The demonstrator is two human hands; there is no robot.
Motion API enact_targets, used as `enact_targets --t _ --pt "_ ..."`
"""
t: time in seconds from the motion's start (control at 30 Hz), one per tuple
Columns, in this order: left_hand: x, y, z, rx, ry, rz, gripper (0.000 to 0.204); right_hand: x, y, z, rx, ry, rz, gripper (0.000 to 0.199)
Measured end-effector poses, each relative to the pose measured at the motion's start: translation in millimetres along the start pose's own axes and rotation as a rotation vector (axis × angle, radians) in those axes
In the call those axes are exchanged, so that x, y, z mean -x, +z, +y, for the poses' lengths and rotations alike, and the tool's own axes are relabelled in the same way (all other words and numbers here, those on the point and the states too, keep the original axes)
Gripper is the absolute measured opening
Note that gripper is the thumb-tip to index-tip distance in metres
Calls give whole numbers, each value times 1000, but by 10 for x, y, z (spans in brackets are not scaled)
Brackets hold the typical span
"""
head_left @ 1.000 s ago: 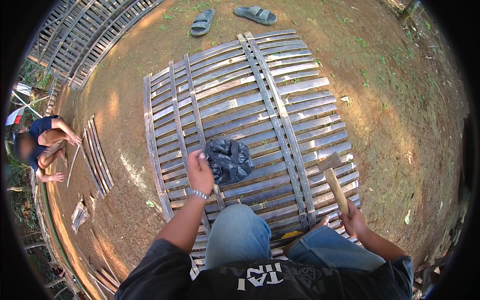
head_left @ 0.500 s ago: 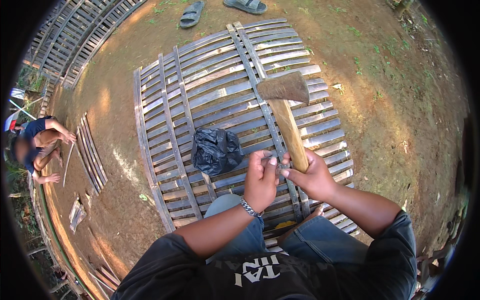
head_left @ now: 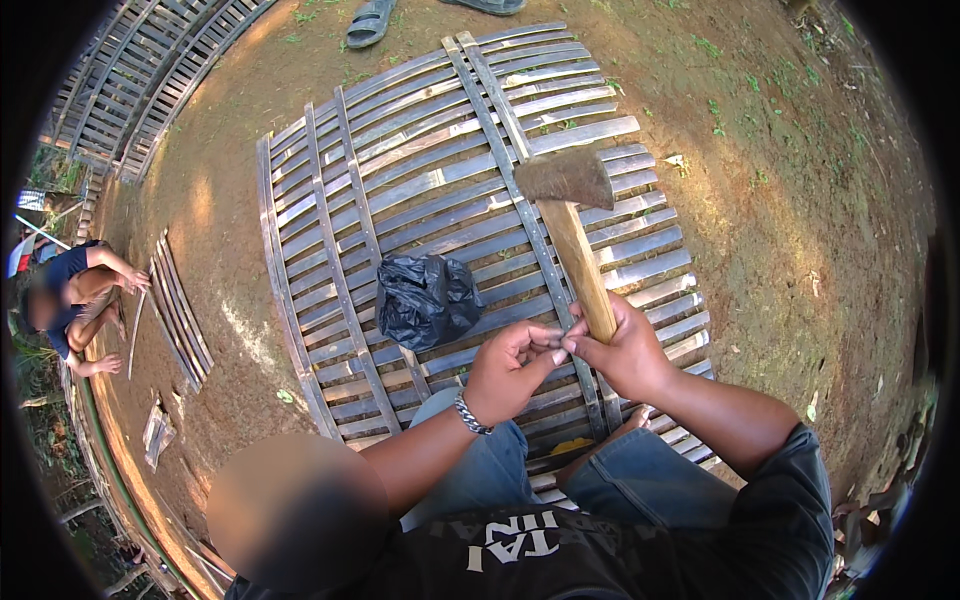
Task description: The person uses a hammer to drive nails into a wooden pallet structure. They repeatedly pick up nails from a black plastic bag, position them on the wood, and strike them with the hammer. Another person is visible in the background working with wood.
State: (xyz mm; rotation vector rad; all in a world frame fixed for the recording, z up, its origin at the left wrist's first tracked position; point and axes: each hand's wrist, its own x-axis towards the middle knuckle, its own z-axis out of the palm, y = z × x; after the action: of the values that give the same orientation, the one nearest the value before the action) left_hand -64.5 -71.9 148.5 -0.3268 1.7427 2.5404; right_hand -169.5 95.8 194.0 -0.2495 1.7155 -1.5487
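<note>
My right hand is closed around the lower end of an axe's wooden handle, with the rusty head at the top, over the slats. Beside it, my left hand has its thumb and forefinger pinched against the right hand's fingertips. Whatever sits between them is too small to make out. Below both hands lies a panel of split bamboo slats, crossed by several long strips. A crumpled black plastic bag rests on the panel, left of my hands.
On the far left, a person crouches by a few loose bamboo strips. Grey sandals lie on the soil beyond the panel. Another slatted bamboo structure stands at the upper left. A blurred patch hides my left upper arm.
My left hand has moved slightly down and left, its fingertips still meeting the right hand's. The axe stays in the right hand. The view has shifted a little.
</note>
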Motion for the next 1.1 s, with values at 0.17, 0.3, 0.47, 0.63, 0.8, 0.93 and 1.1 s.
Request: enact_targets --t 0.17,0.3,0.47,0.63,0.8,0.93,1.1 --pt "-63 -93 15 -210 -182 -101 17 70 -87 230 1 64 -37 38" --pt "-96 -110 -78 -38 -134 -1 27 60 -162 194 -72 117 20 39" --pt "-119 -13 -2 104 -17 54 26 75 -252 67 -214 146 66 42" --pt "-109 21 -28 141 3 69 29 88 -240 -9 -258 111 36 44" --pt "-108 64 -43 431 -42 84 30 147 -125 -125 -333 134 -10 45" --pt "-84 113 -63 622 -70 95 30 168 -70 -140 -321 107 -20 45" --pt "-49 84 -130 648 -84 40 29 166 -71 -127 -316 116 -32 45"
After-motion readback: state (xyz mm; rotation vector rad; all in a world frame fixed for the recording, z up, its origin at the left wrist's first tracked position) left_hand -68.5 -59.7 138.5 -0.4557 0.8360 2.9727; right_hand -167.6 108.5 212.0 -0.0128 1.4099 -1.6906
